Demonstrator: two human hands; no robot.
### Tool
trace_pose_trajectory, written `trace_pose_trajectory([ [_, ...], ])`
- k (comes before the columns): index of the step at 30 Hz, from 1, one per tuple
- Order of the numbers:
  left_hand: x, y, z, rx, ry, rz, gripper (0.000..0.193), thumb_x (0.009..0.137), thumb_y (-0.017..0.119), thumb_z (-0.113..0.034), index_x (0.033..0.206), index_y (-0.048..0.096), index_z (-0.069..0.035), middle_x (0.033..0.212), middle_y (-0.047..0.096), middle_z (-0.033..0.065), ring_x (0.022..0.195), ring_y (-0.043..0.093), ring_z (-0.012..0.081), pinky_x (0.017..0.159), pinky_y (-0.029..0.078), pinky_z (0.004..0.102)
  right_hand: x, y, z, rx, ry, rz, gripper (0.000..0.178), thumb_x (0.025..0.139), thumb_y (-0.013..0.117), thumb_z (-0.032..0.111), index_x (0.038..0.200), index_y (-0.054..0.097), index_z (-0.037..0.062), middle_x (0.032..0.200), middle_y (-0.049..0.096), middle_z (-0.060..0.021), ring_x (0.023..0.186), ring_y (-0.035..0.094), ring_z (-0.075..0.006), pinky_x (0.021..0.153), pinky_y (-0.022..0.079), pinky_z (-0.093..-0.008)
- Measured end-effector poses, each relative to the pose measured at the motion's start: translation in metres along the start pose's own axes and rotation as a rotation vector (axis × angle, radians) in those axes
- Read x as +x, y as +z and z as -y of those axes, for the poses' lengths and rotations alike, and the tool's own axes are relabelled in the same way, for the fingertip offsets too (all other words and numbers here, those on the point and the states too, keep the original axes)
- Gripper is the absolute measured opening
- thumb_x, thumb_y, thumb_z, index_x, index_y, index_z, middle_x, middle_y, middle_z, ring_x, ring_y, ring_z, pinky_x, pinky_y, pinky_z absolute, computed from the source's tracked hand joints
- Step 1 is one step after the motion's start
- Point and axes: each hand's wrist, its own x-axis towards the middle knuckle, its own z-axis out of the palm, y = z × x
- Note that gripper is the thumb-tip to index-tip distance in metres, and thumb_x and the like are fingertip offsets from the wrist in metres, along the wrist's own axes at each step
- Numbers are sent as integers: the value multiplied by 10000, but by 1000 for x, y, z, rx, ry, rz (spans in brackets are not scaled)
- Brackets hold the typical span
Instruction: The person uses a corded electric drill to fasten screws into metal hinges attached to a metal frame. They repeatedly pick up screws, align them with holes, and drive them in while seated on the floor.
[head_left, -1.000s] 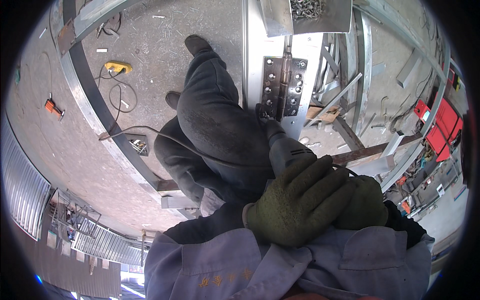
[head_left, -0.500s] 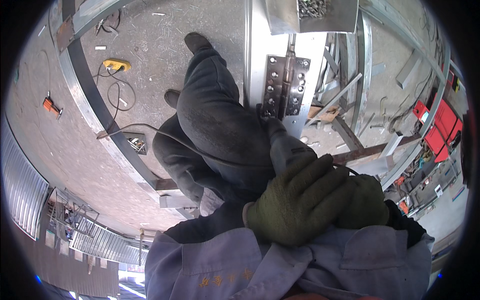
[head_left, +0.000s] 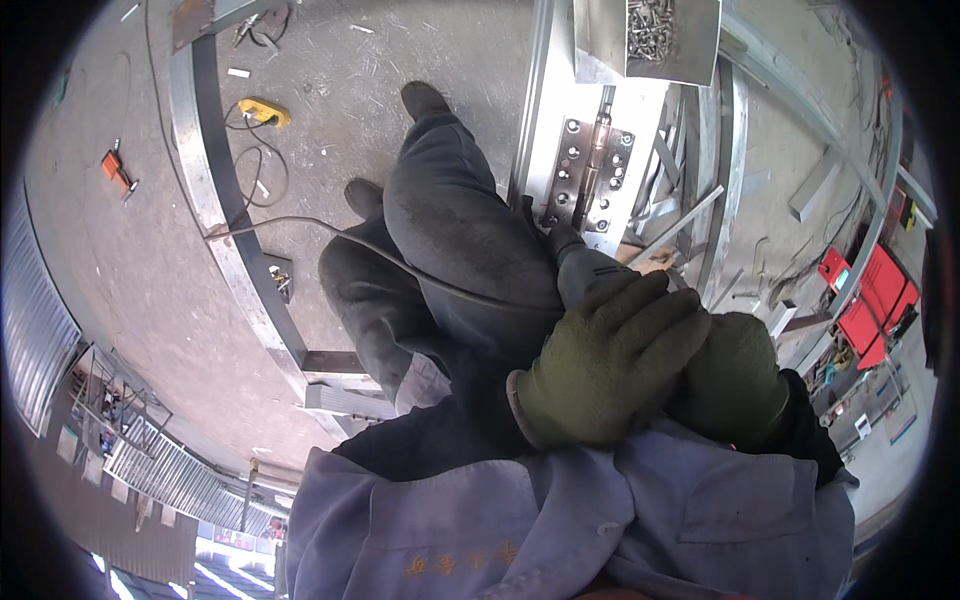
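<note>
My left hand [head_left: 605,365], in an olive-green knit glove, is closed over the rear of a dark grey power drill [head_left: 588,275], fingers side by side. Close against it on the right is my right hand [head_left: 735,380], gloved the same; its fingers curl round the tool's back end, mostly hidden. The drill's front end points at the near end of a steel hinge [head_left: 592,175]. Several screw heads show in both hinge leaves, which lie flat on a bright metal profile [head_left: 545,120]. Whether the tip touches a screw cannot be made out.
A metal tray [head_left: 675,45] of screws sits beyond the hinge. A cable [head_left: 400,262] crosses my legs to the left, over a metal frame bar [head_left: 235,250]. A yellow power strip [head_left: 264,112] and an orange tool [head_left: 117,175] lie on the floor; a red case [head_left: 875,310] stands right.
The view has shifted, so the hinge, tray and floor things appear farther right. Both hands keep their hold on the drill, near the same end of the hinge.
</note>
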Motion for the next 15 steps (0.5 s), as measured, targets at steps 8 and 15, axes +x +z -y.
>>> trace_pose_trajectory([
  [8, -9, 13, -2, 112, 39, -154, 489, 900, 671, -100, 1385, 672, -31, 1341, 744, 222, 1206, 736, 426, 1006, 579, 555, 10, -26, 7, -213, 50, 101, 312, 801, 815, 297, 1009, 763, 71, 854, 768, -164, 799, 768, -403, 740, 593, -515],
  [15, -18, 12, -24, 124, 38, -294, 453, 944, 656, -85, 1393, 654, -24, 1211, 751, 219, 1066, 747, 446, 921, 602, 530, 10, -39, 2, -379, -85, 22, 363, 775, 836, 400, 1009, 811, 124, 880, 783, -170, 846, 770, -437, 785, 606, -545],
])
